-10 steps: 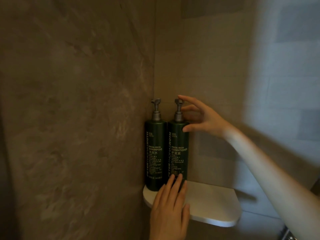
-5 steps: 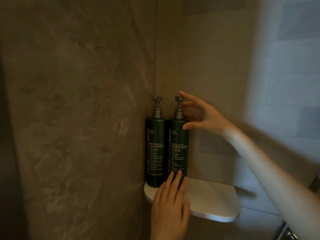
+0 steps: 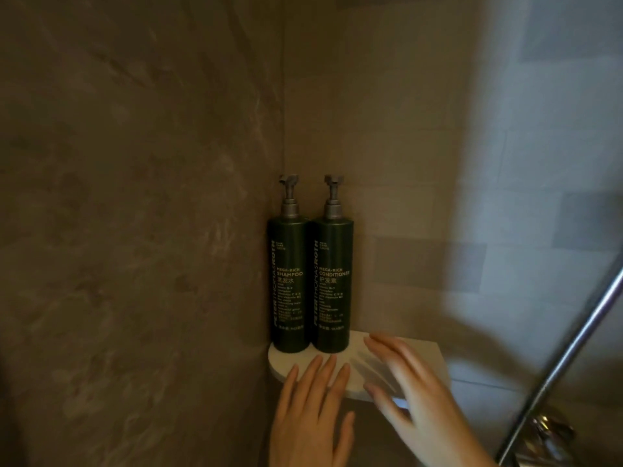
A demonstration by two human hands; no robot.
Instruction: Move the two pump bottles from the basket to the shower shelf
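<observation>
**Left hand (image 3: 313,409) and right hand (image 3: 414,399) let go: job looks done**

Your left hand lies flat, fingers straight, tips over the shelf's (image 3: 426,357) front edge. Your right hangs spread and blurred over the shelf, holding nothing. A moment ago it was up at the conditioner (image 3: 332,288) pump, and the left touched that bottle's base. Shampoo (image 3: 289,288) and conditioner stand upright, touching, in the corner. No basket is in view.

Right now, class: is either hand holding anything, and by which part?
Nothing is held. The left hand and right hand are both open near the shelf's front edge, clear of the shampoo bottle and conditioner bottle standing on it.
</observation>
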